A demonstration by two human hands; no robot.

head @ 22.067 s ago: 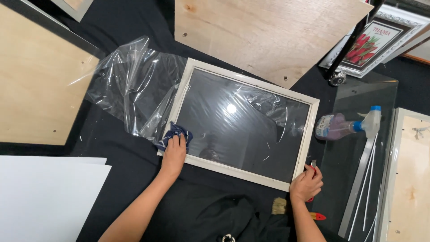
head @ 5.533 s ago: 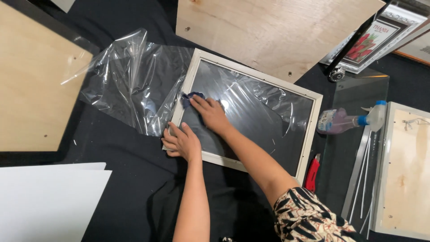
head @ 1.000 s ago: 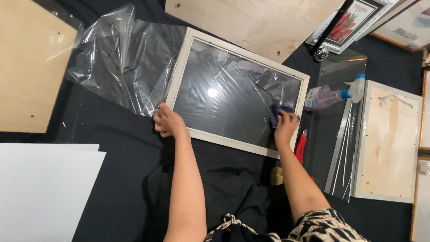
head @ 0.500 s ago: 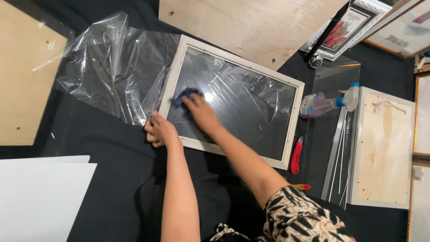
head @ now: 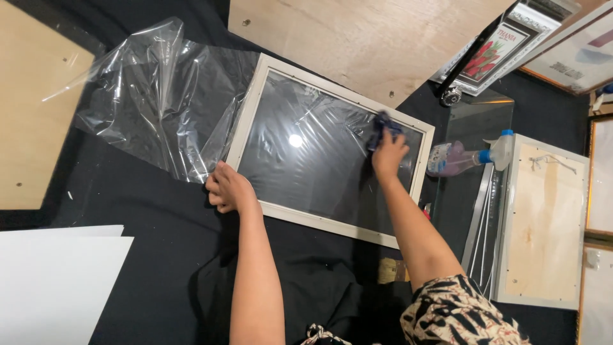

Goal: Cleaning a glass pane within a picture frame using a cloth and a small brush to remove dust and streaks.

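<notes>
The right hand [head: 388, 152] closed its grip on a blue cloth [head: 382, 125] against the glass [head: 319, 163], while the left hand [head: 230, 189], fingers curled, steadied the frame [head: 246, 121] on the bench [head: 140, 211].

Beyond the right hand [head: 388, 153], up and to its right: a framed print [head: 491, 54] with red flowers on white, rectangular. Just right of that hand, a spray bottle [head: 463, 157], clear with purplish liquid, label unreadable.

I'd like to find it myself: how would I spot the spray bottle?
Start at the big pale picture frame on the black table. Just beyond its right edge, the spray bottle lies on its side: clear, holding pinkish liquid, with a blue-and-white nozzle, unlike the flat things nearby.
</notes>
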